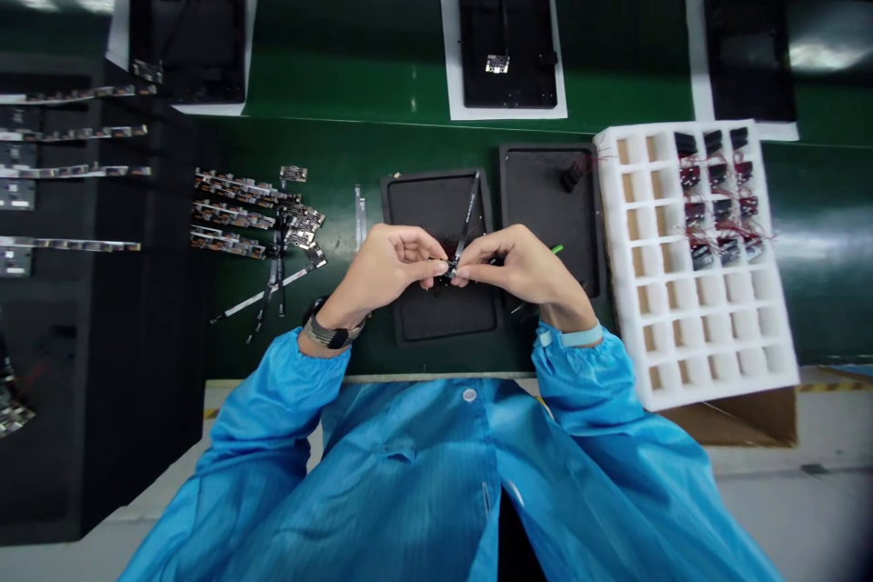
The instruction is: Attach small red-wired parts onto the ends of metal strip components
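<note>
Fingers [436,265] of both my hands pinch shut on one small part, a flex ribbon cable [467,214] with a tiny connector end. My left hand [388,268] and right hand [522,268] meet thumb to forefinger at that end, held just above the left black tray [409,309]. Free length of the cable rises away from me, slanting over the tray's far edge.

Handling, my judgement: very light, thin, floppy along its length, easily creased; the connector end looks fragile. Best gripped by the edges of the stiff end, as now, not by the ribbon's middle.

Something green [557,248] pokes out behind my right hand; too little shows to say what.

Count, working outward:
- black trays on the desk [341,118] before me: two, side by side; the right black tray [546,227] carries one small dark part [571,175].
- white compartment tray [696,355] to the right: roughly a dozen dark parts with red wires [716,209] in the far right cells, rest of the cells bare; exact count unclear.
- heap of ribbon strips [252,214] to the left: several, overlapping, uncountable.
- dark panels on white sheets [506,38] on the far side: three.
- more strips [68,168] along the left rack: four rows.
</note>
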A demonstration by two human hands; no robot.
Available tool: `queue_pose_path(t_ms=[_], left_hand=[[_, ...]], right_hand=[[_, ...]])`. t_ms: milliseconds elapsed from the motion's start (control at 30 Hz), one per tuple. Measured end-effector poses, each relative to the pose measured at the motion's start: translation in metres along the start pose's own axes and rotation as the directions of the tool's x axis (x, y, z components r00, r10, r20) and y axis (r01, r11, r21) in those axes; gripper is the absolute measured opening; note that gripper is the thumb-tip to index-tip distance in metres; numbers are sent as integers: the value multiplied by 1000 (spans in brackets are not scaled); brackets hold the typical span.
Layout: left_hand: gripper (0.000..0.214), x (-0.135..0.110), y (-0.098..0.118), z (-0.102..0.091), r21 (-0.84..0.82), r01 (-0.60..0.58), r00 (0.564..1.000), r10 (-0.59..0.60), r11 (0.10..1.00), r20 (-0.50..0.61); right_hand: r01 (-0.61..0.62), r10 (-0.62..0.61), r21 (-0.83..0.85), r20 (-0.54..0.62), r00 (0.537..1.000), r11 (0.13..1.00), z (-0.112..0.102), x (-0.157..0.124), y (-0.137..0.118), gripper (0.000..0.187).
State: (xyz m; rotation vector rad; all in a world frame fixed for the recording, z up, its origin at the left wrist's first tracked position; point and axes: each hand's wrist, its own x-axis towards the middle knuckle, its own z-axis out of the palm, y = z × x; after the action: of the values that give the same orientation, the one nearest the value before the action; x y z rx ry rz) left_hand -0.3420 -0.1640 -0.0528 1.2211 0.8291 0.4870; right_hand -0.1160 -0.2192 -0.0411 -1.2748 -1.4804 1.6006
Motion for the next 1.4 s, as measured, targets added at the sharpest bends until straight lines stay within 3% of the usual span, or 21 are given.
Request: queue_pose_path(t_ms=[500,600,733,800,900,1033,1200,1400], left_hand=[[15,-3,3,-1,2,-31,999,31,1000,-31],[15,-7,11,-4,-27,-94,993,92,995,-69],[16,-15,23,-16,-105,-237,960,216,966,-178],[14,-17,26,-25,-156,-320,931,280,935,-234],[14,-19,28,-36,-214,-408,893,340,887,-295],[24,-18,28,-42,-225,-415,877,321,882,-357],[27,-17,26,-40,-199,-387,882,298,900,-365],[25,-17,25,-38,-132,-332,895,268,934,-356]], right_hand=[[2,-1,18,-19,1000,1000,5,1,-3,24],[71,-75,-37,-115,991,997,6,1,-6,19],[148,-227,-267,-294,928,952,-3,-2,-6,12],[132,-238,-366,-262,935,921,-10,-5,-4,9],[120,-186,-496,-84,979,860,-15,-6,0,15],[159,-155,-612,60,986,774,-13,-5,4,30],[170,-140,-674,98,985,719,-6,0,9,32],[194,-179,-685,94,979,702,-3,7,15,21]])
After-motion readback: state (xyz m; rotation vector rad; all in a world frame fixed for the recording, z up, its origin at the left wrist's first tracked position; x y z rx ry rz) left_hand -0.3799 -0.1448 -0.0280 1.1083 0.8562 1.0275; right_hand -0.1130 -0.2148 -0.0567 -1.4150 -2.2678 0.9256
